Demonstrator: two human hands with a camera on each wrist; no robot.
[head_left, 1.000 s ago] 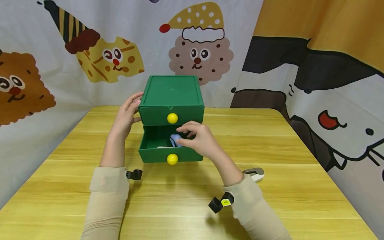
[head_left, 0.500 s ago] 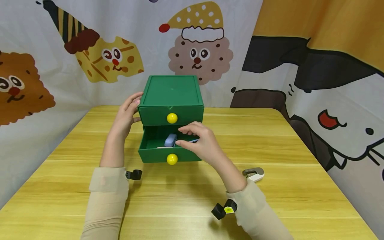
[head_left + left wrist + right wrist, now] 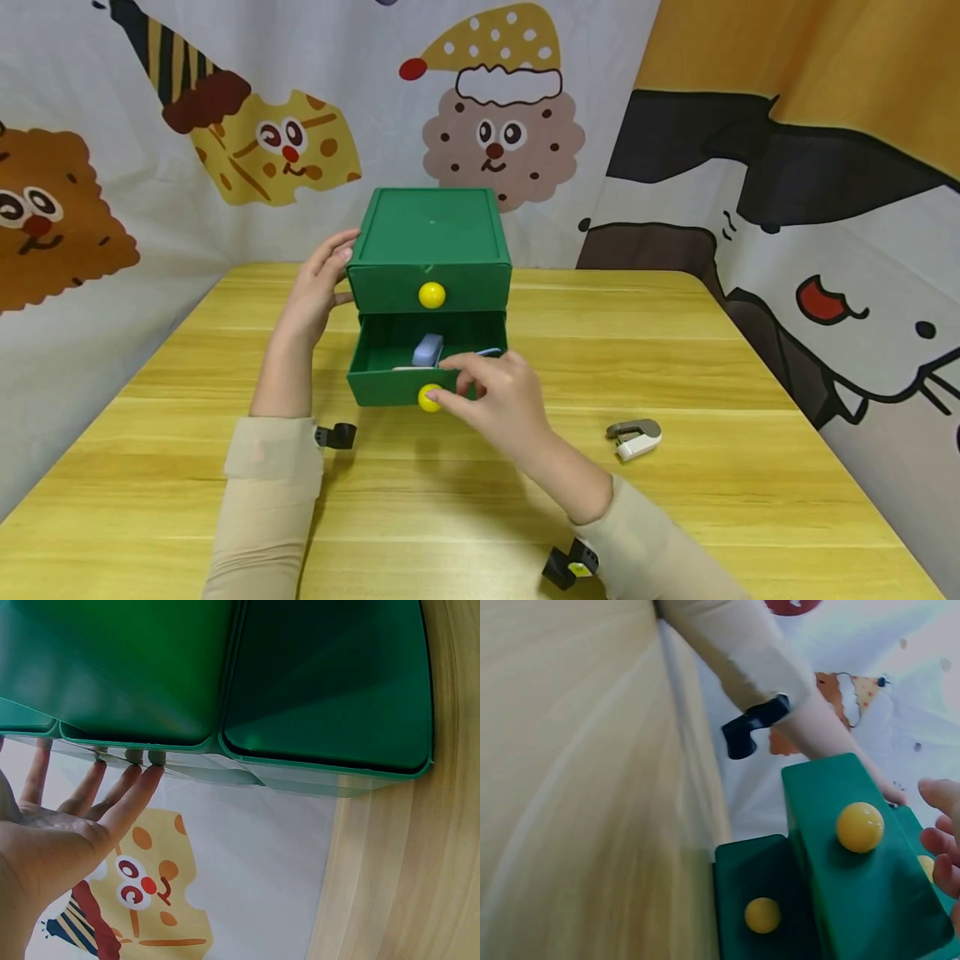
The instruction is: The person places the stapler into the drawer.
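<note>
My left hand (image 3: 311,292) rests with extended fingertips against the left side of a green drawer cabinet (image 3: 431,225); the left wrist view shows these fingers (image 3: 135,799) along its wall. The middle drawer (image 3: 386,390) is pulled out. It contains a small lavender-blue block (image 3: 427,350), a pale flat item partly hidden by the front, and a thin blue piece (image 3: 489,352) at the right. My right hand (image 3: 506,400) is in front of this drawer, thumb overlapping its yellow knob (image 3: 426,402) in the head view. In the right wrist view, the fingers (image 3: 946,840) appear beside the knob, not round it.
A white and grey stapler (image 3: 635,439) lies on the wooden table (image 3: 750,500), right of the cabinet. The upper drawer (image 3: 390,290) and the bottom drawer (image 3: 742,877) are closed. A printed curtain (image 3: 285,50) hangs behind the table.
My right hand has withdrawn from inside the drawer and come down to its front, by the knob. The lavender-blue block now lies in the drawer, released. My left hand has stayed still.
</note>
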